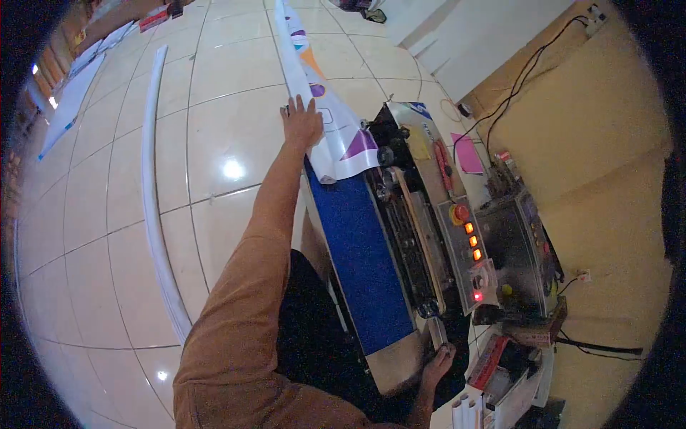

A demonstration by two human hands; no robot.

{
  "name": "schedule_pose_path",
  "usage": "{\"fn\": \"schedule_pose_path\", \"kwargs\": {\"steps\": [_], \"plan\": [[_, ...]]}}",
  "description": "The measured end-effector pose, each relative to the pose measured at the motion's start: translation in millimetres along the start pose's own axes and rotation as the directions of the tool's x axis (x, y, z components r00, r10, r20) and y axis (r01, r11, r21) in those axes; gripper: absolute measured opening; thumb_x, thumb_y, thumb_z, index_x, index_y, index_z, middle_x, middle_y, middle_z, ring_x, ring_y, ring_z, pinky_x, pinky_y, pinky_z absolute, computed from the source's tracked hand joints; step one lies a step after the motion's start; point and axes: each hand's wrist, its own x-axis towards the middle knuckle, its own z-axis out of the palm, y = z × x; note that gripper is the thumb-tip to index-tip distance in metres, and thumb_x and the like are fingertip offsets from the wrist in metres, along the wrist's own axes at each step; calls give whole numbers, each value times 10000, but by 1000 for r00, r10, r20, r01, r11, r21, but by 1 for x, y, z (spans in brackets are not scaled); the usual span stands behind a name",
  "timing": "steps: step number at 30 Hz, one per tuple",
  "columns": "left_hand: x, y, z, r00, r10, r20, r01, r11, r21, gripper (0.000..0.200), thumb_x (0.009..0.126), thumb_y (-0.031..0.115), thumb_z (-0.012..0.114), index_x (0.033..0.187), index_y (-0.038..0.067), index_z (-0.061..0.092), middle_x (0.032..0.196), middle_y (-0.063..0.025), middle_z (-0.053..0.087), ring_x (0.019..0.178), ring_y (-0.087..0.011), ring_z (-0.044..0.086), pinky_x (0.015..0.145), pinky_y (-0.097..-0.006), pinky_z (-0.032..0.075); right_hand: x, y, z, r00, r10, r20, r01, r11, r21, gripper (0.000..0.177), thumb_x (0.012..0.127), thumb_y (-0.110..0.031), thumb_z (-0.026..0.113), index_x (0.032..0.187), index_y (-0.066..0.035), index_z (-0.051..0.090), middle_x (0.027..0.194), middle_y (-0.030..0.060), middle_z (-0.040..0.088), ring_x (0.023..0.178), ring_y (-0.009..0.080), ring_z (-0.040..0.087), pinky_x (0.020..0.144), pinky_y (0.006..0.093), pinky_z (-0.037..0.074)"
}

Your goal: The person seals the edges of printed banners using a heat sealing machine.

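Left grip (304,123) is laid palm-down with fingers spread on the white printed sheet (340,130), near its rolled long edge; not clenched. Right grip (439,366) is placed low at the near end of the machine (421,236), fingers bent by a pale strip (437,333); whether the strip is pinched or only touched cannot be told. Sheet is laid over the far end of the blue belt (361,257), its near rolled end sitting on the belt, its right corner brought up against the machine's roller side; whether it is nipped there cannot be told. Rest of the sheet, marked in purple, orange and teal, is stretched away past the machine. On the control panel (463,254), a red knob (460,213) is mounted above three orange-lit switches (473,241); a red light (477,296) is lit lower down. A red-handled item (444,168) is left on the machine top, a pink sheet (468,154) just beyond. A metal box (509,239) is set to the right. On the tiled floor (232,136), a long white tube (148,164) is laid to the left, well apart from the sheet.
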Motion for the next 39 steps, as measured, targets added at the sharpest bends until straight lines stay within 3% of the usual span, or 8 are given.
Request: {"fn": "schedule_pose_path", "kwargs": {"steps": [16,23,27,30,32,34,37,39], "plan": [[27,-28,-43,896,-250,368,372,875,-311,1019,667,635,717,1379,-14,384,1249,-201,556,1171,-383,547,926,-480,480,-3,-7,2,996,83,-20,-78,982,171,347,979,-343,472,1036,-2,499,917,78,499,837,176,457,745,332,408],[54,-103,3,820,-165,548,540,541,-645,479,650,376,821,824,-54,699,723,-140,674,619,-262,658,602,-394,559,1,-29,3,979,200,45,-204,974,102,307,995,-313,427,997,-12,488,904,61,462,797,171,414,718,308,382],[51,-178,-8,911,163,378,-71,967,-246,356,842,379,677,935,37,702,765,-114,678,587,-214,624,546,-408,516,-4,-14,1,993,116,9,-116,987,110,313,999,-309,428,1014,-3,493,920,69,476,798,178,429,708,326,390],[-14,-223,-53,862,-256,437,409,860,-304,427,850,428,633,849,5,690,715,-119,650,646,-232,625,612,-412,492,-4,-9,-1,993,118,30,-121,986,119,333,992,-319,451,1045,6,502,921,75,497,841,183,463,740,324,407],[-66,-377,41,939,299,172,-264,944,-197,394,852,467,611,998,117,716,680,-33,580,576,-156,507,549,-377,474,-6,12,0,974,220,55,-220,976,-10,369,991,-311,446,1112,32,507,997,162,581,904,258,541,819,374,448],[-152,-419,0,574,32,818,398,862,-314,353,849,389,605,1126,182,683,819,-71,666,619,-190,594,586,-376,507,-2,-17,1,956,269,113,-280,956,90,380,993,-286,448,1168,46,506,1082,184,579,983,271,537,878,390,436],[-224,-432,-39,613,-4,790,-204,965,163,480,776,355,732,1137,59,622,882,-118,680,769,-201,644,656,-373,531,-12,9,3,963,254,87,-264,957,119,391,989,-271,457,1198,57,497,1131,195,571,1035,277,528,919,382,422],[-255,-402,-50,716,-445,538,600,786,-150,604,669,275,806,1187,49,592,1111,-175,654,875,-251,680,736,-360,558,-6,-2,-2,963,261,73,-268,956,122,411,986,-267,465,1222,69,484,1149,201,565,1049,281,525,941,378,416]]}}
